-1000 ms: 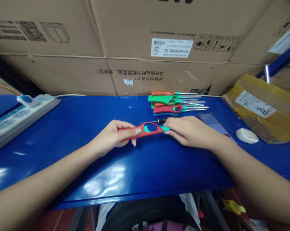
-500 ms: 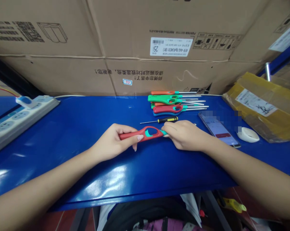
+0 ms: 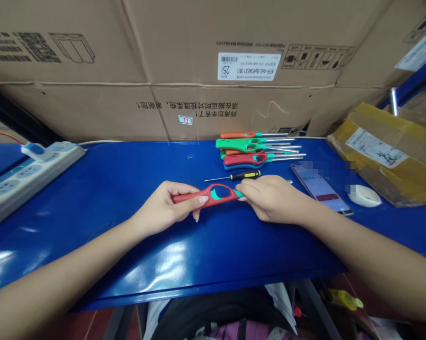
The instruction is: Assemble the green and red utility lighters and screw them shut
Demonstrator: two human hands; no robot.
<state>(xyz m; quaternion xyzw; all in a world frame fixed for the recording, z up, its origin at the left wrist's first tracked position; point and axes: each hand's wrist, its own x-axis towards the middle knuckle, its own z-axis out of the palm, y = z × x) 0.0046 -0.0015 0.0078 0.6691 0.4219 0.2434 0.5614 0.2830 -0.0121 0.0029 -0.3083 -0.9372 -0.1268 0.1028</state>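
Note:
Between my two hands, above the blue table, is a red long-neck gas lighter [image 3: 218,197] with a turquoise trigger. My left hand [image 3: 166,208] is closed round its handle, thumb on top. My right hand [image 3: 272,198] is wrapped over the turquoise collar and the neck, so most of the metal tube is hidden; a small metal end shows past the knuckles. Just beyond the hands lies a black and yellow screwdriver [image 3: 246,175]. Behind it rests a pile of several similar lighters [image 3: 244,145] in orange, green, red and blue, metal tubes pointing right.
A phone [image 3: 321,189] and a white computer mouse [image 3: 364,196] lie to the right, beside a yellow-taped carton [image 3: 389,151]. On the left stands a white power strip [image 3: 29,177] with a plug in it. A large cardboard box [image 3: 184,47] walls off the back of the blue table [image 3: 121,170].
Both hands keep the same hold on the red lighter. The whole view has shifted very slightly; nothing on the table has visibly moved.

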